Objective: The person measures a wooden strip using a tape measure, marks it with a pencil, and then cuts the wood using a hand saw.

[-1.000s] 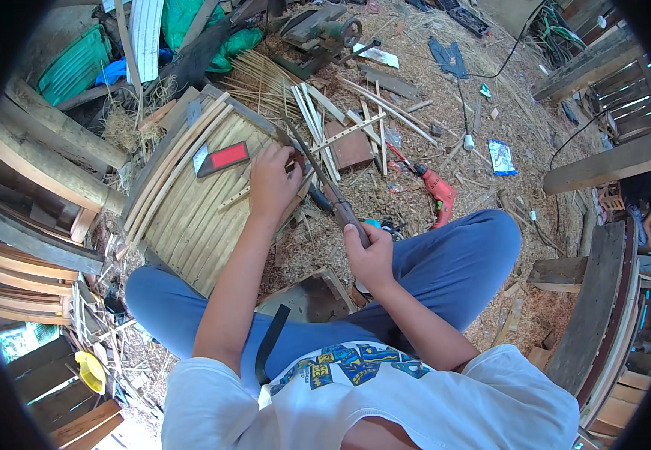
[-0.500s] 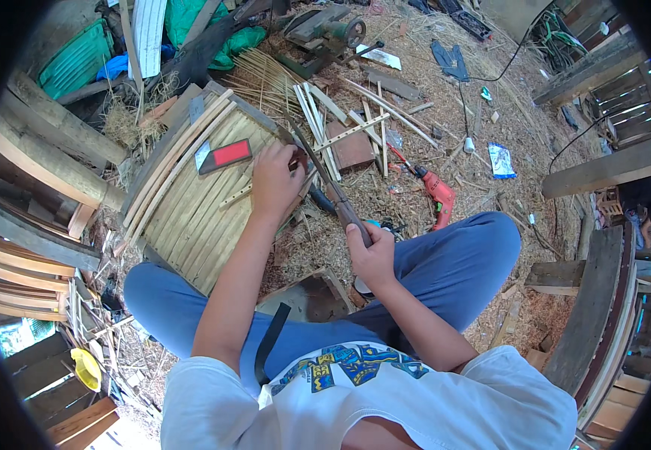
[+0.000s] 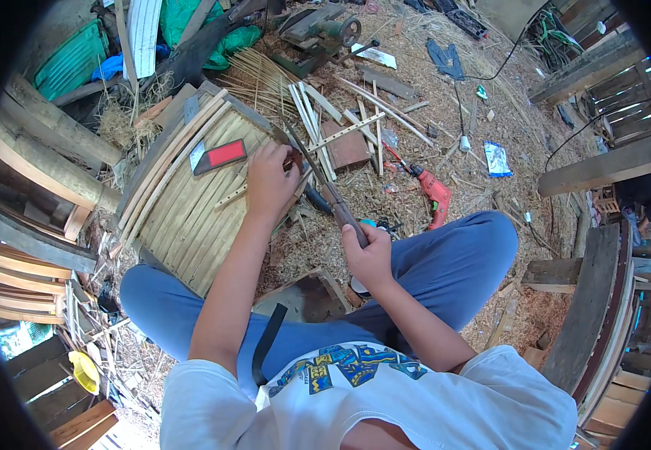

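My right hand (image 3: 370,255) is closed round the dark wooden handle of a long, narrow-bladed knife (image 3: 306,152). Its blade slants up and away to the left, passing close beside the fingers of my left hand (image 3: 269,176). That hand rests at the right edge of a slatted wooden bench top (image 3: 183,217) with its fingers curled. Something small and dark brown shows at its fingertips, mostly hidden. A pale strip with holes (image 3: 229,197) lies on the slats and runs toward the left wrist. Nearby on the slats lies a try square (image 3: 219,157) with a red panel.
A red power drill (image 3: 434,196) lies on shavings beyond my right knee. Pale strips and a brown block (image 3: 348,150) are scattered past the bench. Farther off stands a bench vise (image 3: 340,34). Beams (image 3: 607,169) line the right side, where another person (image 3: 640,199) is partly visible.
The whole view has shifted slightly. Both hands keep nearly the same places, and the knife stays beside the left hand with only a slight change in its position.
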### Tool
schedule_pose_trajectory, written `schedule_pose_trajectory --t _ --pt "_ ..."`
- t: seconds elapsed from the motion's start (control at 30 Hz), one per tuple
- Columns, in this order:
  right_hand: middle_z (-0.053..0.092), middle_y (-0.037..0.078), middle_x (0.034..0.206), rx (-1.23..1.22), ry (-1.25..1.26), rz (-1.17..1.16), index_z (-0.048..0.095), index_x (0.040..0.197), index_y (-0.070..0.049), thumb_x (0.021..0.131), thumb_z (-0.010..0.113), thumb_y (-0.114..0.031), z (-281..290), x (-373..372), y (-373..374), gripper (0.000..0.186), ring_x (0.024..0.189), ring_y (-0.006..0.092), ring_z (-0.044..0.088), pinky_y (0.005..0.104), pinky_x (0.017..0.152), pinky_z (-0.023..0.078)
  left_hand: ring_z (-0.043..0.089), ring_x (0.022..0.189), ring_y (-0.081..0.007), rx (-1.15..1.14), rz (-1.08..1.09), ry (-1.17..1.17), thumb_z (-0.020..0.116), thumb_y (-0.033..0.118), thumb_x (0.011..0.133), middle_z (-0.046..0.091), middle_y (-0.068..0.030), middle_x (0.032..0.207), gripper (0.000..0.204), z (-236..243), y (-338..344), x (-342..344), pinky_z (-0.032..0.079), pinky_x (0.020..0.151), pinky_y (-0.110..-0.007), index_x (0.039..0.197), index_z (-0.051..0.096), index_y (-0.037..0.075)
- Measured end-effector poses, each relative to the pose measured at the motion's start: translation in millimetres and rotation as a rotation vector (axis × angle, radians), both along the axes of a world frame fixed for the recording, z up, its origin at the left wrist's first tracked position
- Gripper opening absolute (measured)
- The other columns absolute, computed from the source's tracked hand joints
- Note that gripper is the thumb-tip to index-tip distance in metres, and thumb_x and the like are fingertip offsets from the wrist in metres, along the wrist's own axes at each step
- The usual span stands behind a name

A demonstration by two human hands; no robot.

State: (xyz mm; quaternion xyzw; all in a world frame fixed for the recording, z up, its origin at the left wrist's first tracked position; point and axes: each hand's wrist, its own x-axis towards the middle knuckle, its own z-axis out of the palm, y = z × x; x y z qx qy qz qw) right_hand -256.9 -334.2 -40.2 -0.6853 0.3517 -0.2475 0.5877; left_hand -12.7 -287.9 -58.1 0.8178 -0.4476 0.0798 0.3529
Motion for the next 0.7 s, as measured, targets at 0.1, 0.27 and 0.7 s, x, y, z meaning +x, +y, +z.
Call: schedule_pose_trajectory --t 0.1,0.27,0.7 --pt "0.046 -0.009 0.059 0.035 0.011 -0.021 0.061 0.072 -0.001 0.104 0.067 -0.021 0 0 -2 0.038 0.055 0.0024 0.038 0.0304 0.049 0.028 0.061 0.097 -0.0394 -0.027 -0.018 0.003 0.073 0.009 0.080 0.062 -0.0168 0.094 0.022 1 -2 -2 0.049 0.086 -0.049 0.100 0.069 0.002" --pt "0.046 -0.008 0.058 0.051 -0.012 -0.023 0.060 0.071 -0.002 0.104 0.067 -0.021 7 0 -1 0.039 0.054 0.0027 0.039 0.0308 0.049 0.028 0.061 0.096 -0.0393 -0.048 -0.019 -0.039 0.073 0.009 0.080 0.062 -0.0169 0.094 0.021 0 0 -1 0.049 0.086 -0.049 0.100 0.069 0.002" --pt "0.045 -0.008 0.058 0.017 0.019 -0.006 0.057 0.070 -0.002 0.104 0.066 -0.019 1 2 -1 0.039 0.055 0.0034 0.038 0.0314 0.050 0.028 0.061 0.095 -0.0386 -0.038 -0.007 -0.010 0.074 0.006 0.080 0.062 -0.0160 0.091 0.020 2 -1 -2 0.050 0.084 -0.048 0.098 0.069 0.002"
